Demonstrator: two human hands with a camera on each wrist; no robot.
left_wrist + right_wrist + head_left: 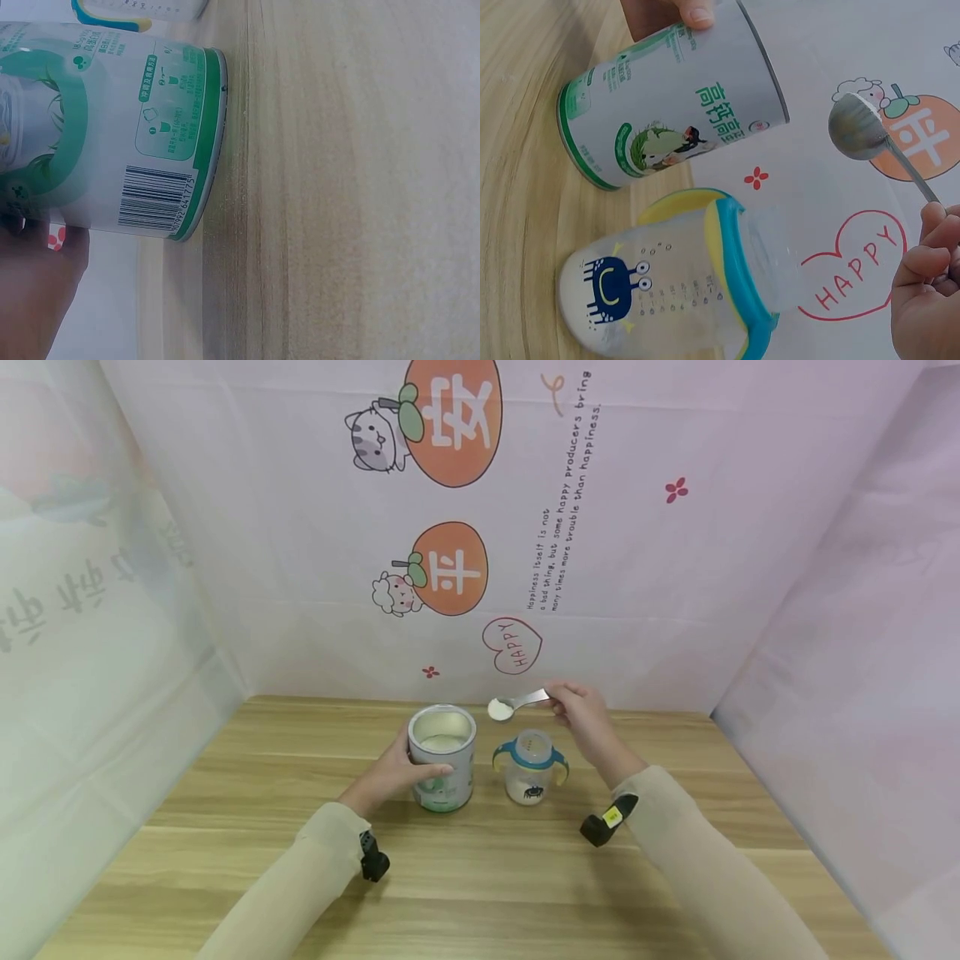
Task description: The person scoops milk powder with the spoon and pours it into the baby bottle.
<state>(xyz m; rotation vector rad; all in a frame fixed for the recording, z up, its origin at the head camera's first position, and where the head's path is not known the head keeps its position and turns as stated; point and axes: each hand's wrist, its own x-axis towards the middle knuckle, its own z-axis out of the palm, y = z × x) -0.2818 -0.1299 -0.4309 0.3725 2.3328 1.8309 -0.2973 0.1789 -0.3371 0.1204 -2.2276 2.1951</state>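
My left hand (396, 774) grips the side of an open milk powder can (462, 777), thumb across its front. Pale powder shows inside the can, which stands on the table. The can's barcode side (157, 199) fills much of the left wrist view. Pinched by its handle in my right hand (585, 714) is a metal measuring spoon (859, 127), heaped with white powder (499, 710). The spoon is held up in the air, between the can and an uncapped baby bottle (529, 781). This clear bottle has blue and yellow handles, a crab print and whitish contents at its bottom.
The wooden table (465, 893) carries the can and bottle side by side near its back edge. A white printed cloth (637, 568) hangs behind it, with more cloth at both sides. Black wrist cameras (373, 857) sit on both sleeves.
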